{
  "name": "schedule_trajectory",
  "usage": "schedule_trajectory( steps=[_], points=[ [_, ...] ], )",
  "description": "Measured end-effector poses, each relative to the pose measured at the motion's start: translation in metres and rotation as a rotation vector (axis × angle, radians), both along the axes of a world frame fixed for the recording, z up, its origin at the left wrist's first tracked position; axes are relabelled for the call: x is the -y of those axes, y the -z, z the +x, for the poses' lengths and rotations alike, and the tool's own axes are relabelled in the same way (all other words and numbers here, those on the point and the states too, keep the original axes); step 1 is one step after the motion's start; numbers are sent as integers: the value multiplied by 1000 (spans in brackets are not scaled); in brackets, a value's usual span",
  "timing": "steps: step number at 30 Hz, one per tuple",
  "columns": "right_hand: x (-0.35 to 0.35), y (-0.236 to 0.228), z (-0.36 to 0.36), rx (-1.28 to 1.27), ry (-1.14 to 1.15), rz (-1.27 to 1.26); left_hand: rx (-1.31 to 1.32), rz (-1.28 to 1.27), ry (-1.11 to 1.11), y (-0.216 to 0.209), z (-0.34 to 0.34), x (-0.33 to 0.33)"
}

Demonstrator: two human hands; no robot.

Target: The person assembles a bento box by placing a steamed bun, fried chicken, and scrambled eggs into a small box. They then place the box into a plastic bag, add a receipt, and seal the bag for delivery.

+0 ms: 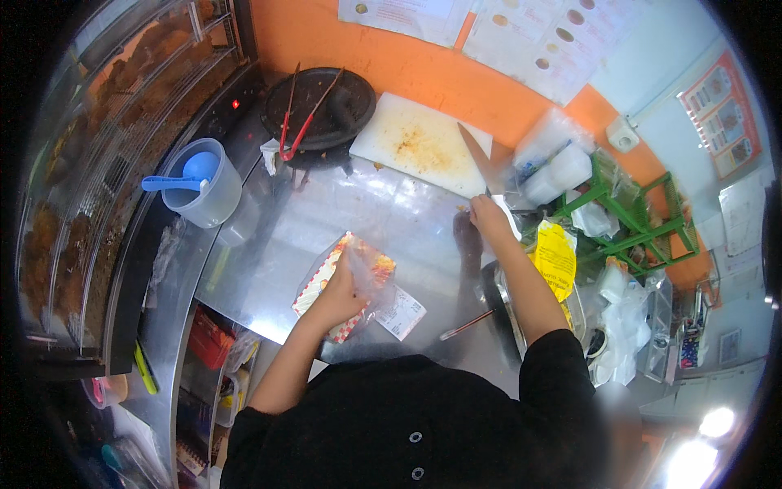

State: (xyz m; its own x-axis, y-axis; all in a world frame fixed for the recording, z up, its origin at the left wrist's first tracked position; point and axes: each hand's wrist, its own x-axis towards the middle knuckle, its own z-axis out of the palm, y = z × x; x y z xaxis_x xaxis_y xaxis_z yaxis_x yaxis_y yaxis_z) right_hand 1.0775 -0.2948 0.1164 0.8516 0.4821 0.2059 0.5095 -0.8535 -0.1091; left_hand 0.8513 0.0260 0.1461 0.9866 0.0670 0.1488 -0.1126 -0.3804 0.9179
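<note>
My left hand [338, 300] is closed on a clear plastic bag [363, 273] at the middle of the steel counter. Inside or beneath the bag is a red, yellow and white patterned food packet [329, 275]; which of the two I cannot tell. Just right of the packet lies a white printed receipt [401, 315]. My right hand [489, 218] is farther off, by the near right corner of the white cutting board [419, 145], its fingers drawn together. What they hold, if anything, is too small to make out. A knife [475, 153] rests on the board, its blade pointing away.
Red-handled tongs [293, 147] lean on a dark stone mortar [319, 110] at the back left. A clear tub [213, 208] with a blue scoop stands left. On the right are a yellow package [554, 259], plastic bags [619, 334] and a green rack [643, 216].
</note>
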Motion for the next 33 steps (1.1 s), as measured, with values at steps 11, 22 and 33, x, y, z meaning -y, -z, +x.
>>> schedule_trajectory(
  steps=[11,22,33],
  points=[
    [5,3,3,-11,-121,-119,-29,32,88,-4,-15,-27],
    [-33,-60,-41,-454,100,1510,211,695,-31,-14,-29,-24],
    [-138,-58,-166,-948,-38,1336,-261,52,-170,-7,-6,-42]
  ],
)
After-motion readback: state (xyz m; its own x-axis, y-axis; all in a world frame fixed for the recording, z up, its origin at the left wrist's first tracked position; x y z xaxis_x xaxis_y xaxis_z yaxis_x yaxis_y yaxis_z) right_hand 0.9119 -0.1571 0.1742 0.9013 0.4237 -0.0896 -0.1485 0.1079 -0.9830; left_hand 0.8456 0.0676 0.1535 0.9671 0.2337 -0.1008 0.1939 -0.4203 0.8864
